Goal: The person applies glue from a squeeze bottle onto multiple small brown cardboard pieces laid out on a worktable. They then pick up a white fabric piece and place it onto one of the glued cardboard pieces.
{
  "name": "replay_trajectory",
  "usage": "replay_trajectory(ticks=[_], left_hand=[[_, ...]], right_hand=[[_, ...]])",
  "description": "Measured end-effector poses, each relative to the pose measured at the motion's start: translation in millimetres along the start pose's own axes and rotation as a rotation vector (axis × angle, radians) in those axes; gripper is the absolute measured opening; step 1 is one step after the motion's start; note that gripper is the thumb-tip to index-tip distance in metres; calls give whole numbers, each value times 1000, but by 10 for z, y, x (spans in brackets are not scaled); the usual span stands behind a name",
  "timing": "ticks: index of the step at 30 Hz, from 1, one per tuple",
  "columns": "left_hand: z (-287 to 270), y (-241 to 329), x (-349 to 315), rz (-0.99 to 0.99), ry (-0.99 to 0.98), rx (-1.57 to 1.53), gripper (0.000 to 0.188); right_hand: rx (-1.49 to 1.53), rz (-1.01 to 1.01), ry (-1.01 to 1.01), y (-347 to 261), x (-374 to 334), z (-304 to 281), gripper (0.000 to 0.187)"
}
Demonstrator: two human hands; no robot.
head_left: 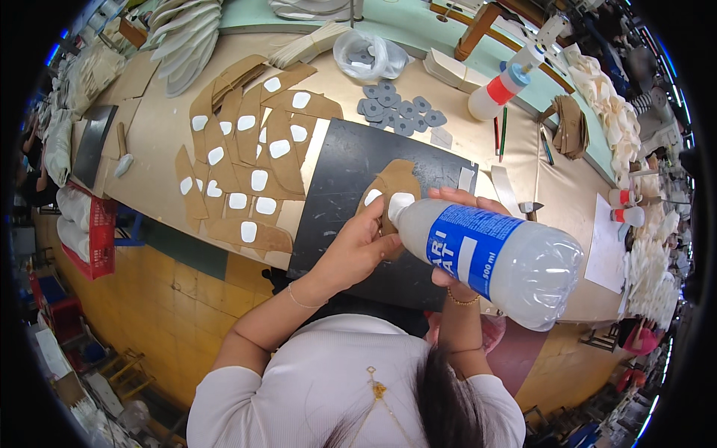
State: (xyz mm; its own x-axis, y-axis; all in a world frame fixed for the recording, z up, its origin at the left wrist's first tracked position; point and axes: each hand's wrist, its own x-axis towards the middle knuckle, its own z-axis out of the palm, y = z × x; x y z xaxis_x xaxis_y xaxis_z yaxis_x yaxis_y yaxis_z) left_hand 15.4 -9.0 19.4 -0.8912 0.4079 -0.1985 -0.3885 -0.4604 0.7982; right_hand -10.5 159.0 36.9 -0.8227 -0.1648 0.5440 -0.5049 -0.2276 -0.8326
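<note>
One board (332, 168), left edge bare — brown piece (402, 176) in left hand (363, 240), bottle (515, 257) in right hand (464, 197)

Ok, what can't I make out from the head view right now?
All in the head view:
Right hand: palm hidden behind the bottle.
Brown pieces on the black board: lower parts covered by the left hand and bottle.
The bottle's tip: pale against a white patch, so contact is unclear.
White stack at the top: cut off by the upper edge.
</note>
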Motion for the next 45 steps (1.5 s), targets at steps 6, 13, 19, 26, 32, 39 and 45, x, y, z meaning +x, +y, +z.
replay_trajectory(ticks=[6, 13, 19, 26, 32, 39, 45], left_hand=[[89, -55, 32, 63, -7, -59, 55], [25, -66, -6, 30, 29, -133, 59], [9, -1, -50, 6, 22, -94, 62], [-464, 271, -213, -75, -89, -113, 67], [-1324, 698, -450, -343, -156, 663, 59], [-2061, 1084, -651, -645, 137, 957, 50], [-2075, 1071, -774, -461, 369, 1278, 44]], right_hand=[[99, -128, 89, 139, 35, 26, 95], [21, -92, 1, 125, -28, -130, 95], [-164, -116, 174, 213, 1, -179, 93], [-355, -40, 513, 185, -77, -302, 97], [-247, 24, 543, 146, -124, -375, 94], [-276, 10, 486, 174, -102, -265, 90], [-269, 27, 467, 174, -80, -242, 88]])
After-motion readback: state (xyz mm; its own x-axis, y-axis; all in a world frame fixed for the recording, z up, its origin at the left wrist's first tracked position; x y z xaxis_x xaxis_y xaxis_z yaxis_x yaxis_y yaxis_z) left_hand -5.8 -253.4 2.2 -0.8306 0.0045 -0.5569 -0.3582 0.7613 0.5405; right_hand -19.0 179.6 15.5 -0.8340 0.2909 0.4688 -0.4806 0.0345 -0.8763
